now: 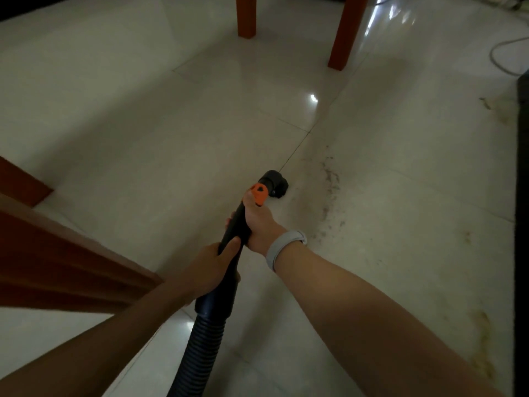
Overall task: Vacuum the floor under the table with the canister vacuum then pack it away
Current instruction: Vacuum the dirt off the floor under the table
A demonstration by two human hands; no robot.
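Both my hands hold the black vacuum wand (237, 224). My right hand (259, 224), with a grey wristband, grips it near the orange collar (259, 193). My left hand (213, 266) grips it lower down, just above the ribbed black hose (197, 348), which runs off the bottom edge. The black nozzle (276, 183) touches the white tiled floor (200, 124). A trail of dark dirt specks (330, 184) lies just right of the nozzle. The canister itself is out of view.
Two orange-brown table legs (246, 15) (345, 32) stand at the top. Wooden furniture (57, 253) juts in from the left. A white cord (499, 57) curls at the top right, and a dark object (522, 196) lines the right edge. Yellowish stains (483, 333) mark the tiles at right.
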